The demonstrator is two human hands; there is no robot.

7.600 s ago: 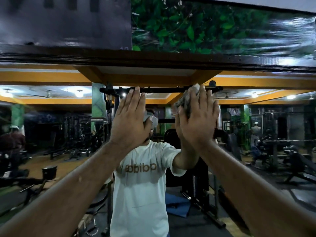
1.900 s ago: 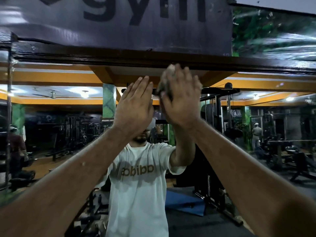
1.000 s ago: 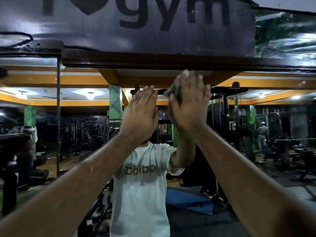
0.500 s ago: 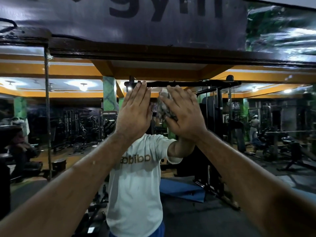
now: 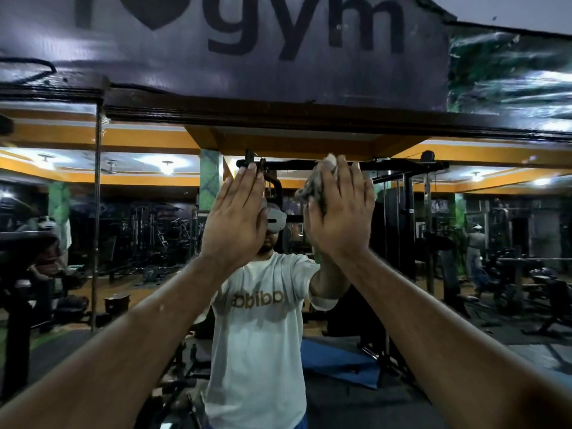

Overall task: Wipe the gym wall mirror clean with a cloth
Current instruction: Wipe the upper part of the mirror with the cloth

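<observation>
The wall mirror (image 5: 464, 218) fills the view ahead and reflects the gym and a person in a white T-shirt. My right hand (image 5: 340, 215) presses a crumpled grey cloth (image 5: 314, 187) flat against the glass, a little below the mirror's dark wooden top frame (image 5: 278, 114). The cloth shows only at my fingertips and beside my palm. My left hand (image 5: 235, 221) rests flat on the glass just left of it, fingers straight and close together, holding nothing.
A dark banner (image 5: 247, 51) with "gym" lettering hangs above the frame. A vertical seam (image 5: 96, 212) splits the mirror panels at the left. Machines, benches and ceiling lights show as reflections.
My right hand has slid the cloth up and to the right on the glass. The view tilted upward, showing more of the banner. My left hand stays flat on the mirror.
</observation>
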